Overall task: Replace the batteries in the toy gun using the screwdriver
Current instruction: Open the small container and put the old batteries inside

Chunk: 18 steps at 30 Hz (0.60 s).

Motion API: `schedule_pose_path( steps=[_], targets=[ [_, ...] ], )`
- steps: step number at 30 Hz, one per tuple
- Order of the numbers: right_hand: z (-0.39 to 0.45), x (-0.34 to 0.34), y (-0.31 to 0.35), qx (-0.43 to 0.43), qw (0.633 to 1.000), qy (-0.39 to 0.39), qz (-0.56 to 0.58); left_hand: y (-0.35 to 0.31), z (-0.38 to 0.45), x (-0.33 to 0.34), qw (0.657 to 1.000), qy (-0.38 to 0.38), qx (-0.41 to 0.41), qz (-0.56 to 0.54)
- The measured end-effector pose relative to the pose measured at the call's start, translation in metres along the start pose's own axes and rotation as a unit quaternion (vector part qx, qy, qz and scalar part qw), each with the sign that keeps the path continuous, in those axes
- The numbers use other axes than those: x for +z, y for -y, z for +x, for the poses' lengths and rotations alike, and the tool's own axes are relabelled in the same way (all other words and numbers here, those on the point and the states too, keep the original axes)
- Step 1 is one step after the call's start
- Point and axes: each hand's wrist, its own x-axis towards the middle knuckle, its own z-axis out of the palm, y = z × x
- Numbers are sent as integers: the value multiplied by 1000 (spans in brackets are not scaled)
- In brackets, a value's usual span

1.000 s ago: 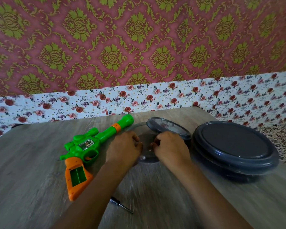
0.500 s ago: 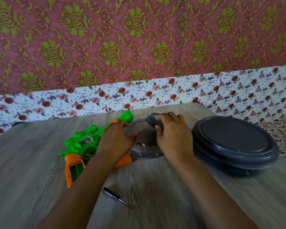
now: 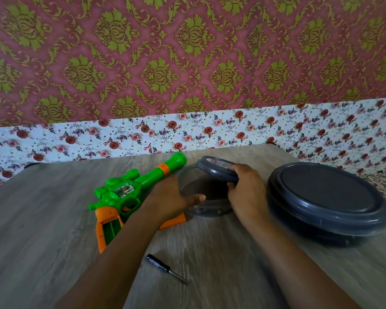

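Head view, nearest me, shows one small screwdriver (image 3: 166, 268) with a black handle and thin metal shaft lying on the wood-grain table (image 3: 31, 230), and no writing can be read on anything. Beyond it lies one glossy green and orange plastic toy gun (image 3: 129, 192), its grip compartment open, with my left hand (image 3: 172, 197) resting beside it, fingers loosely straight against one clear round container (image 3: 204, 205). My right hand (image 3: 246, 192) grips that container's grey round lid (image 3: 216, 171), tilted up, beside one larger grey lidded container (image 3: 325, 197).
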Motion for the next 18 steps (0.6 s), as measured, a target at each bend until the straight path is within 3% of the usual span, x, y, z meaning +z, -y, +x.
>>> schedule_pose_path(
  steps=[12, 14, 18],
  targets=[
    [-17, -13, 34, -195, 963, 87, -164, 9, 10, 1, 1000, 23, -20, 4],
    [-16, -14, 35, -208, 958, 106, -169, 9, 8, -2, 998, 43, -33, 29],
    [-12, -21, 34, -197, 962, 148, -116, 8, 4, -4, 991, 68, 33, 108]
  ],
)
